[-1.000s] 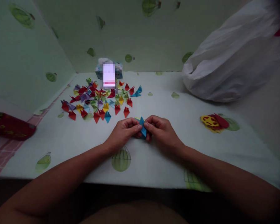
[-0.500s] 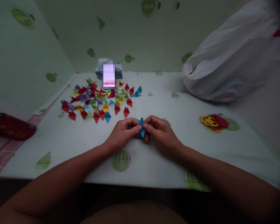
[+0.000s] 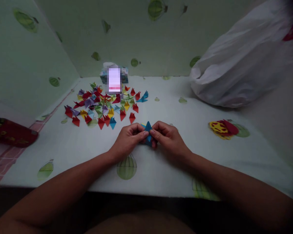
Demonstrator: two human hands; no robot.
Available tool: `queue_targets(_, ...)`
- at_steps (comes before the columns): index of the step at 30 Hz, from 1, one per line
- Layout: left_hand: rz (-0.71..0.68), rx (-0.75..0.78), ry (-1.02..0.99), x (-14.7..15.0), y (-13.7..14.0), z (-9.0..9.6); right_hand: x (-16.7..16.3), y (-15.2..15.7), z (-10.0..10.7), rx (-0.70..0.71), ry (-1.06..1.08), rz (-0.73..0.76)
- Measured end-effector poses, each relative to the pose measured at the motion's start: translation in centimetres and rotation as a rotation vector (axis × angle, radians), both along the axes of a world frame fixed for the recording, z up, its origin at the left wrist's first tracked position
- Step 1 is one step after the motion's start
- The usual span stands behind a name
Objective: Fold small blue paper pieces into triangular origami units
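Balloon-printed tabletop (image 3: 166, 177) lies beneath blue paper (image 3: 148, 125), folded slim and sharp-tipped.

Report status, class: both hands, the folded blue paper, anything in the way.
Left hand, right hand: both pinching. Small, pointed, blue folded-paper piece: held between them. Multicoloured folded-paper shapes: beyond, leftward, apart from both hands, not in the way.

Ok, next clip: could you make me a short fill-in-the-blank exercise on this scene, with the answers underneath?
1. The paper pinched by the left hand and right hand is mostly ____.
2. The can is mostly ____.
3. The small folded figures lie to the ____ of the bag.
4. Of can and bag, the bigger-looking is the ____.

Missing words: blue; red; left; bag.
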State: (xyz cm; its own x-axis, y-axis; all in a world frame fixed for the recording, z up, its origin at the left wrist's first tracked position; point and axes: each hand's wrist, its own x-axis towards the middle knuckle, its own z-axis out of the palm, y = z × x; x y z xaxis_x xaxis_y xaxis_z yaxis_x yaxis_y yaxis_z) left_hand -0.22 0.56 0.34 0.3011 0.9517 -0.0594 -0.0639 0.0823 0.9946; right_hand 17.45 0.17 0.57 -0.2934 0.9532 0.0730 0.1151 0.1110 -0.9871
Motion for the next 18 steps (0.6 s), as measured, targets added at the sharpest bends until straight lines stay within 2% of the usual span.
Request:
queue_targets(5,-0.018,-0.008,-0.064,0.04,-0.08,-0.16,0.03,-0.20,0.18,0.019,0.003,-0.018)
queue_targets(10,0.023,0.030,0.011,0.05,0.13,-0.24,-0.20,0.03,-0.30,-0.019,0.073,-0.019)
queue_targets(18,0.072,0.113,0.079,0.25,0.07,-0.71,-0.24,-0.06,-0.51,0.074,0.080,-0.103)
